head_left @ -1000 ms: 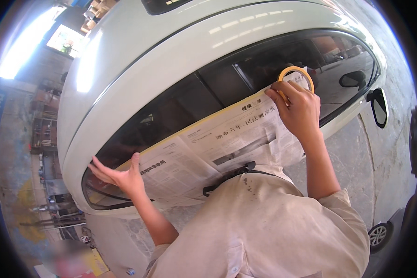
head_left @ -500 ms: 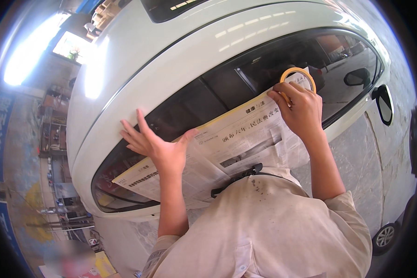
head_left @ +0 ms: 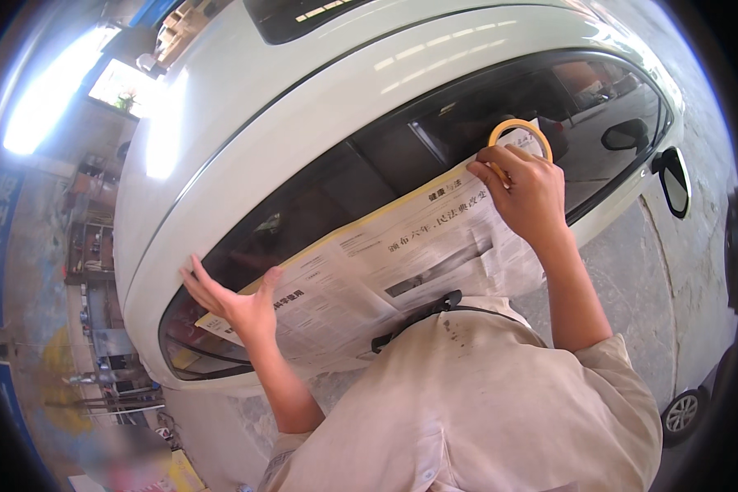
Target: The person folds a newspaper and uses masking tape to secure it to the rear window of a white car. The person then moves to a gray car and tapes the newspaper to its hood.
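A sheet of newspaper (head_left: 361, 271) lies along the side windows of a white car (head_left: 221, 156), a strip of yellow masking tape (head_left: 377, 215) running down its upper edge. At the sheet's left end is my left hand (head_left: 238, 307), its fingers spread and its thumb raised over the taped edge. My right hand (head_left: 526, 184) grips the roll of yellow masking tape (head_left: 518, 126) at the sheet's right end, thumb and fingers pinched at the taped edge. The roll stands up behind the knuckles, partly hidden by them. Dark window glass (head_left: 336, 184) shows above the paper.
The car's side mirror (head_left: 674, 182) juts out at the right. Shelves with tools and parts (head_left: 94, 238) stand at the far left, beside a blue sign (head_left: 0, 246). A wheel (head_left: 682, 416) of another vehicle shows at the lower right, on the concrete floor (head_left: 623, 262).
My left hand has slid left and down along the newspaper's taped edge toward its left end. My right hand keeps the tape roll at nearly the same place.
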A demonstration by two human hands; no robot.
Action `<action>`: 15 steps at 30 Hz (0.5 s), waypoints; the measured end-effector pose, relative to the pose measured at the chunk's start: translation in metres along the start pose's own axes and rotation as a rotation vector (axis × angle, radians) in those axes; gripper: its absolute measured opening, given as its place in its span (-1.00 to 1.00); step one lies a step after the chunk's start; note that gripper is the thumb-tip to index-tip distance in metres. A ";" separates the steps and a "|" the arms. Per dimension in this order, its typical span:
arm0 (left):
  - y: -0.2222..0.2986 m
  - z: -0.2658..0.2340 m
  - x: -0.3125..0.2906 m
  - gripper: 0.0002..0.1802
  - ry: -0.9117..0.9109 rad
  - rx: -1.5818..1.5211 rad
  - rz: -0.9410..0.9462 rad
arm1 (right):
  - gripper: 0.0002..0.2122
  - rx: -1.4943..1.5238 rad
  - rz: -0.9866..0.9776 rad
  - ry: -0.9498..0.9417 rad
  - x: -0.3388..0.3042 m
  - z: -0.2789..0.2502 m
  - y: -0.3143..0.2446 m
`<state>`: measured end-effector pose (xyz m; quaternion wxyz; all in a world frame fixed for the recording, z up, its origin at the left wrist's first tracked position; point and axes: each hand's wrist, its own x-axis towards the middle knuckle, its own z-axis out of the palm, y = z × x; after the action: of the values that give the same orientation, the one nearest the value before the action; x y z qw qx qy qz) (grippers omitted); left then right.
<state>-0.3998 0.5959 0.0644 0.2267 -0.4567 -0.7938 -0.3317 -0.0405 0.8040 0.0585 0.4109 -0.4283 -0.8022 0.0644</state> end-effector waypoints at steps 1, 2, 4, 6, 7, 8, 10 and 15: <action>-0.003 0.001 -0.001 0.45 0.003 0.018 0.010 | -0.87 -0.002 -0.004 -0.004 0.000 -0.001 0.000; -0.002 0.003 -0.001 0.45 0.006 0.037 0.022 | -0.87 -0.004 -0.007 -0.007 0.001 -0.002 0.001; 0.011 0.013 -0.004 0.44 0.010 0.040 0.078 | -0.85 -0.009 -0.018 -0.003 0.002 0.000 0.001; 0.033 0.027 -0.004 0.42 0.015 0.034 0.138 | -0.84 -0.027 -0.011 -0.006 0.002 0.001 0.002; 0.045 0.035 -0.003 0.41 0.019 0.030 0.170 | -0.84 -0.033 -0.008 -0.008 0.002 0.002 0.001; 0.059 0.043 -0.003 0.40 0.023 0.026 0.202 | -0.83 -0.029 0.003 -0.013 0.003 0.001 0.000; 0.089 0.056 -0.002 0.37 -0.018 0.043 0.224 | -0.83 -0.040 0.027 -0.039 0.004 0.002 -0.001; 0.155 0.084 0.007 0.32 -0.057 -0.006 0.322 | -0.83 -0.053 0.074 -0.084 0.004 0.004 0.002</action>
<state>-0.2728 0.7180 0.0616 0.2529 -0.5880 -0.7154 -0.2802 -0.0435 0.8087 0.0571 0.3628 -0.4653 -0.8038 0.0764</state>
